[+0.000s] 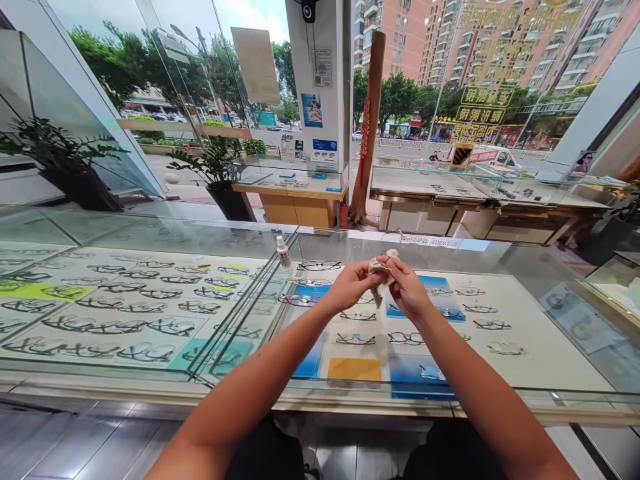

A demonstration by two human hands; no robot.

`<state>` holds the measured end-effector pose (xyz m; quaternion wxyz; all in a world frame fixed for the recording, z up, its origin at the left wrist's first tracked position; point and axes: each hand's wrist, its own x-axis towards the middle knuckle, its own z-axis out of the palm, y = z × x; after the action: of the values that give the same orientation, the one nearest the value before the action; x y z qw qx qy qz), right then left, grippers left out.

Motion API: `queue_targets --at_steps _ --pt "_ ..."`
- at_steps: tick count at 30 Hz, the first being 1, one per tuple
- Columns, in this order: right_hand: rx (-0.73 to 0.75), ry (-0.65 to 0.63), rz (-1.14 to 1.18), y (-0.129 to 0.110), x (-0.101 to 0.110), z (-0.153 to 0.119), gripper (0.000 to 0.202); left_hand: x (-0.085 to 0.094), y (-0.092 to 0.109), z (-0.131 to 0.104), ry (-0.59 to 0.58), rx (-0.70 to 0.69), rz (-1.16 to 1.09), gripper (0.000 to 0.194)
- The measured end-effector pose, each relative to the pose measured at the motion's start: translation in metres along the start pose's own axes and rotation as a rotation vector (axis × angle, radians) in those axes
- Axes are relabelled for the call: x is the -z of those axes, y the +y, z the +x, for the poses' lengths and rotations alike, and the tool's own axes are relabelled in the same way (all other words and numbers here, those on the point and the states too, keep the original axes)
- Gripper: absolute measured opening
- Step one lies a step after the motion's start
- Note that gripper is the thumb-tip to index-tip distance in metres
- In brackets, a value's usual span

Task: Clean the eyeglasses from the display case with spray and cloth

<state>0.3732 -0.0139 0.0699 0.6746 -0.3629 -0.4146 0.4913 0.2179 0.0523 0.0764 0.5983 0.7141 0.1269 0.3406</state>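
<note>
Both of my hands are raised close together over the glass display case. My left hand (354, 285) is closed on a crumpled light cloth (379, 272). The fingers of my right hand (407, 287) pinch the same cloth from the other side. Part of the cloth hangs down between the hands. Just above them a thin wire-like frame shows faintly; how it is held is too small to tell. A small white spray bottle (283, 252) stands upright on the glass, left of my hands. Below my hands, several eyeglasses (355, 339) lie in rows inside the case.
The glass case (240, 267) spans the view, with more eyeglasses at the left. Blue cards and an orange card (354, 369) lie inside it. Beyond stand potted plants (220, 167), a wooden post (369, 127), a small display table (295, 193) and another glass counter (430, 190).
</note>
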Motion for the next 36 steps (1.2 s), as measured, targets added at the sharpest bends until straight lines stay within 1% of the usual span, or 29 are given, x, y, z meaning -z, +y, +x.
queue_targets --at_steps 5,8,11,13,17,18,19,20,23,24,25,26,28,30,32,34,36 --pt "0.013 0.007 0.008 0.007 -0.007 -0.002 0.044 -0.002 -0.005 0.001 0.071 -0.06 -0.02 0.059" --pt "0.034 0.009 0.0 0.008 -0.007 -0.002 0.041 -0.003 -0.006 0.002 0.104 -0.067 -0.018 0.06" --pt "0.026 -0.025 -0.025 0.006 -0.005 -0.001 0.039 0.0 -0.004 0.002 0.12 -0.088 0.018 0.059" --pt "0.004 -0.027 -0.015 0.003 -0.002 -0.002 0.041 0.003 -0.001 0.002 0.079 -0.08 0.046 0.057" --pt "-0.033 0.006 0.056 0.0 -0.001 -0.003 0.043 0.005 0.0 0.0 -0.088 -0.019 -0.009 0.054" --pt "-0.033 0.011 0.074 0.0 -0.003 -0.003 0.043 0.003 -0.001 0.001 -0.091 -0.022 -0.024 0.054" --pt "-0.03 0.014 0.09 0.002 -0.005 -0.003 0.043 0.001 -0.002 0.001 -0.066 -0.035 -0.029 0.054" --pt "-0.024 0.017 0.102 0.003 -0.007 -0.004 0.044 -0.002 -0.003 0.001 -0.013 -0.058 -0.022 0.054" --pt "-0.003 0.038 0.116 0.008 -0.012 -0.003 0.042 -0.009 -0.006 0.004 0.175 -0.106 0.022 0.059" --pt "-0.001 0.045 0.113 0.009 -0.012 -0.003 0.041 -0.009 -0.007 0.004 0.202 -0.104 0.038 0.062" --pt "-0.002 0.052 0.11 0.009 -0.01 -0.002 0.039 -0.009 -0.007 0.005 0.204 -0.094 0.054 0.063" --pt "-0.008 0.056 0.107 0.009 -0.008 -0.001 0.039 -0.008 -0.006 0.004 0.181 -0.08 0.068 0.064" --pt "-0.031 0.055 0.103 0.007 -0.002 0.001 0.038 -0.004 -0.004 0.003 0.077 -0.042 0.069 0.061" --pt "-0.055 0.058 0.111 0.005 0.003 0.003 0.04 0.0 -0.002 0.001 -0.042 0.002 0.019 0.059" --pt "-0.069 0.068 0.135 0.006 0.005 0.003 0.041 0.001 -0.003 0.0 -0.107 0.033 -0.043 0.061" --pt "-0.077 0.08 0.157 0.01 0.003 0.003 0.042 -0.002 -0.006 0.001 -0.078 0.024 -0.06 0.062" --pt "-0.077 0.08 0.168 0.015 0.001 0.003 0.042 -0.006 -0.01 0.003 0.007 -0.009 -0.037 0.06"
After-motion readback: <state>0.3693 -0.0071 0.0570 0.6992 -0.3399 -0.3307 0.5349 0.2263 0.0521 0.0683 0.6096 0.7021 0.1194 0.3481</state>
